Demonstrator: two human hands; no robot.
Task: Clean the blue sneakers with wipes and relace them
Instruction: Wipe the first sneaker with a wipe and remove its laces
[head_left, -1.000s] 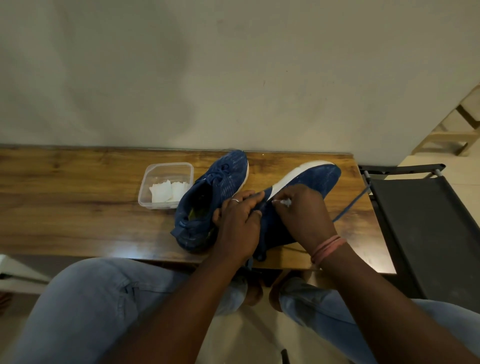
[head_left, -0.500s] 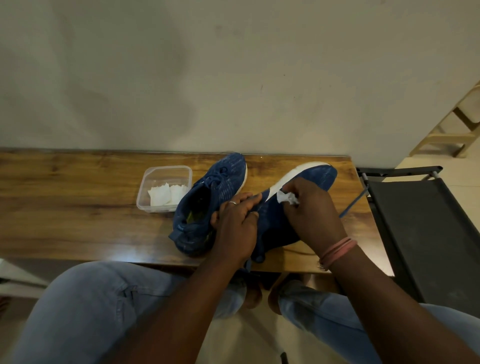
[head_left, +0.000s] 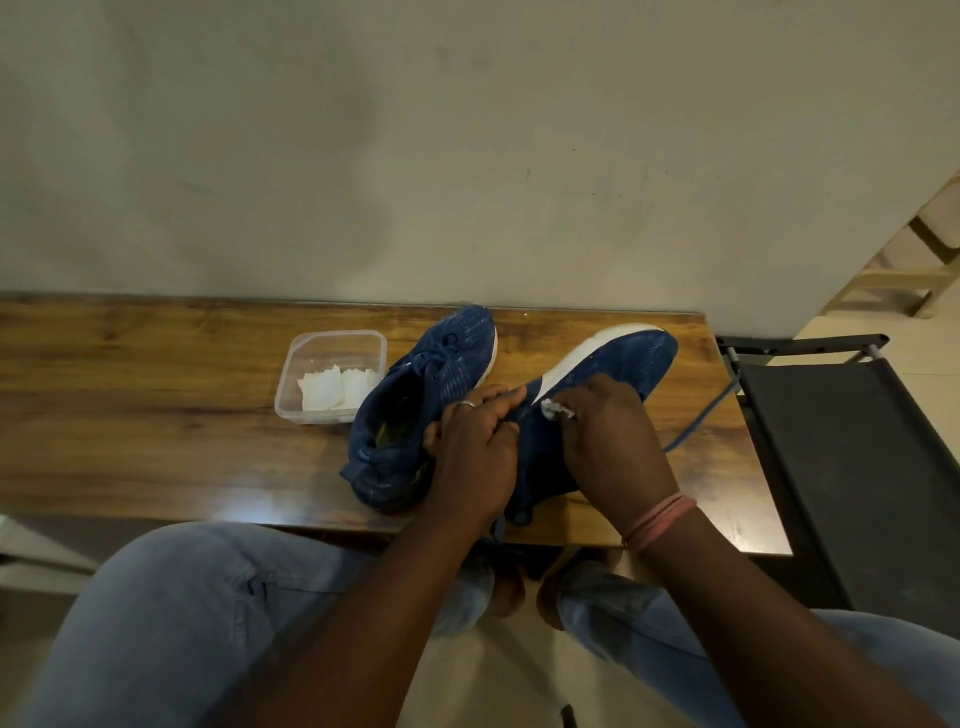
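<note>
Sneaker tipped on its side, left hand gripping it, right hand pinching a wipe. Clear plastic tub holds folded wipes.

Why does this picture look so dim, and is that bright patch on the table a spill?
Head view: the light is low and warm, so the hands and the sneakers look dark. The pale patch on the table looks like glare off glossy wood, not liquid. The wide lens bows the table's far edge and stretches the knees at the bottom. The wipe shows clearly.
</note>
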